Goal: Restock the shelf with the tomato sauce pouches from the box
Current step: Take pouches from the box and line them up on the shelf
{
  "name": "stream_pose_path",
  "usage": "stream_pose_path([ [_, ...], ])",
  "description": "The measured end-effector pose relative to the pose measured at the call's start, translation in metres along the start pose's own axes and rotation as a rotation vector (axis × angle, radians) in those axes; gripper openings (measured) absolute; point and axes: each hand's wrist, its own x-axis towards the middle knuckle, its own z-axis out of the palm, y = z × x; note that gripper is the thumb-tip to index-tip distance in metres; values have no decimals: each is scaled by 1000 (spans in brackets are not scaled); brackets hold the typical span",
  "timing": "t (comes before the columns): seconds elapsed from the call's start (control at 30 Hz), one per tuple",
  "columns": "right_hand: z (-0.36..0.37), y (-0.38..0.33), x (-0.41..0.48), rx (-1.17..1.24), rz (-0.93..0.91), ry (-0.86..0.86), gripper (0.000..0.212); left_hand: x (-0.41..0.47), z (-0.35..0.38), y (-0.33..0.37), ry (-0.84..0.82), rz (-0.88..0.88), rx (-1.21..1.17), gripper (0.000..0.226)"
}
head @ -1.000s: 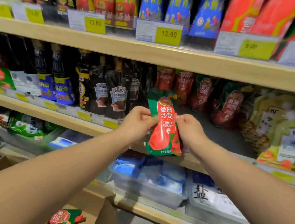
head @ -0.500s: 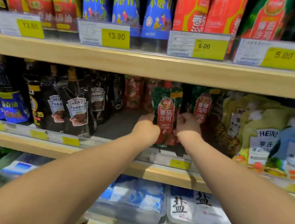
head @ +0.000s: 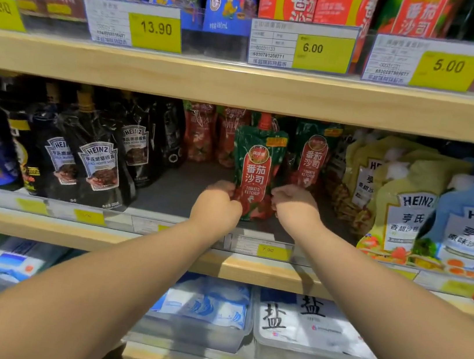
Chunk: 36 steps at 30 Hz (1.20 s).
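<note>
A green and red tomato ketchup pouch [head: 257, 164] with a red cap stands upright on the middle shelf [head: 176, 189]. My left hand [head: 216, 205] grips its lower left edge and my right hand [head: 295, 207] grips its lower right edge. Its base rests on or just above the grey shelf floor; I cannot tell which. More tomato pouches [head: 311, 159] stand behind it and to its right, and two others [head: 202, 135] stand further back on the left. The box is out of view.
Black Heinz pepper sauce pouches [head: 97, 169] stand left of a bare strip of shelf floor. Yellow and blue Heinz salad dressing pouches [head: 407, 215] crowd the right. The upper shelf board [head: 242, 85] hangs low overhead. Salt bags [head: 301, 322] fill trays below.
Both hands carried the pouch from in front of the shelf edge forward into the shelf, upright in front of the other tomato pouches. My view moved closer and upward; the box dropped out of sight.
</note>
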Motion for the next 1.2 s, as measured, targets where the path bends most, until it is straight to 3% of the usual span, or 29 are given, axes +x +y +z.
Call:
stream_pose_path([
  [0.3,0,4,27,-46,-51,25,39,44,26,19,-73,51,274,32],
  [0.73,9,18,51,170,-140,-40,42,58,31,24,-149,135,256,39],
  [0.9,10,-4,22,68,-276,194,35,48,-4,20,60,130,163,48],
  [1.03,32,-30,-31,56,-497,128,28,20,-52,-5,268,208,-65,44],
  [1.2,84,-51,-104,25,-717,14,30,-39,-109,-60,524,193,-97,34],
])
